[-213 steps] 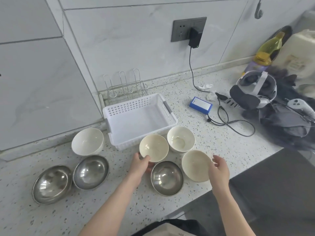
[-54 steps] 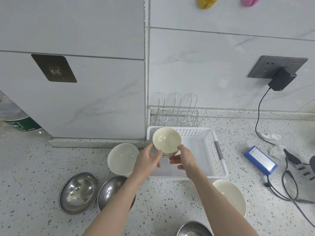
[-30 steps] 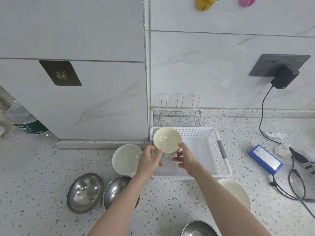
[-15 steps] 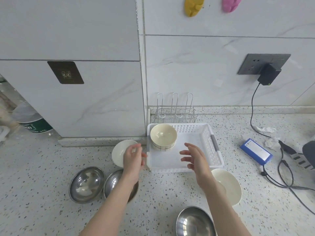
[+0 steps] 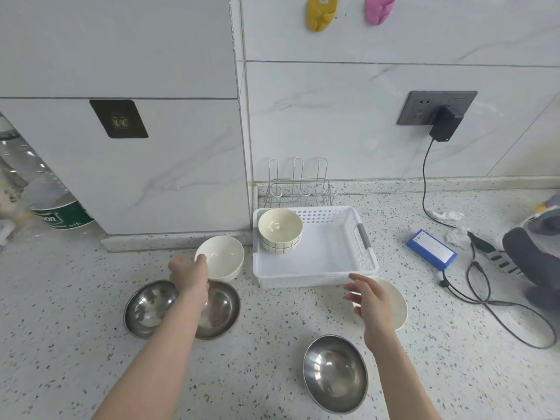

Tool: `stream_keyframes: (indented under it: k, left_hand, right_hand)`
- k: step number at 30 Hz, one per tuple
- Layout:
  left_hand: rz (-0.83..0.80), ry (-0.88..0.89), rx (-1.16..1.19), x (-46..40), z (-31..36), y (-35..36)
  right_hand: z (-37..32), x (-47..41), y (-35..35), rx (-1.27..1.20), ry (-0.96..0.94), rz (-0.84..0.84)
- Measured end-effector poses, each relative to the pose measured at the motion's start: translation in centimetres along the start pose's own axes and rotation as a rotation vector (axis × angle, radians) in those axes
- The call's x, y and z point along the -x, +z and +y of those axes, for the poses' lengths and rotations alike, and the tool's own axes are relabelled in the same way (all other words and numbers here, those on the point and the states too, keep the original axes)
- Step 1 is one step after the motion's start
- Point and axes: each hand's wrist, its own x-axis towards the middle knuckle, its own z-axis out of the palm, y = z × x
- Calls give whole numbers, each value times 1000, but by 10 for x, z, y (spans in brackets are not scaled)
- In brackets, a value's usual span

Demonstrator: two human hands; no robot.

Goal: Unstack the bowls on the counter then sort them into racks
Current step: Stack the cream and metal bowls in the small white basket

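Note:
Two cream bowls [image 5: 280,230] sit stacked in the back left corner of the white plastic basket [image 5: 330,259]. My left hand [image 5: 189,272] touches the rim of a white bowl [image 5: 222,257] left of the basket, fingers apart. My right hand [image 5: 368,300] hovers open over another white bowl [image 5: 395,304] at the basket's front right corner. Two steel bowls [image 5: 148,307] [image 5: 221,307] lie under my left forearm, side by side. A third steel bowl [image 5: 335,372] stands near the counter's front.
A wire rack [image 5: 298,189] stands behind the basket against the wall. A blue box [image 5: 431,249], black cables [image 5: 497,301] and a dark headset [image 5: 533,256] lie to the right. A plastic bottle [image 5: 45,201] stands at the far left.
Both hands let go of the cream bowl in the basket and drew back. My left hand moved to the white bowl on the left, my right hand toward the white bowl on the right.

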Motion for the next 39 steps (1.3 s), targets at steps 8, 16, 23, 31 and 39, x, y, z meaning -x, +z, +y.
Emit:
stream_keyframes:
  k: [8, 16, 23, 31, 39]
  left_hand:
    - [-130, -198, -23, -12, -3, -9]
    - [-146, -230, -114, -24, 0, -4]
    - [-99, -93, -218, -17, 7, -5]
    - [-138, 21, -147, -14, 22, -10]
    - [-224, 75, -138, 7, 24, -21]
  right_hand:
    - [24, 8, -38, -84, -34, 405]
    - [59, 18, -53, -37, 112, 564]
    - [68, 19, -49, -19, 234, 395]
    - [61, 14, -44, -5, 178, 318]
    - [58, 9, -40, -44, 203, 334]
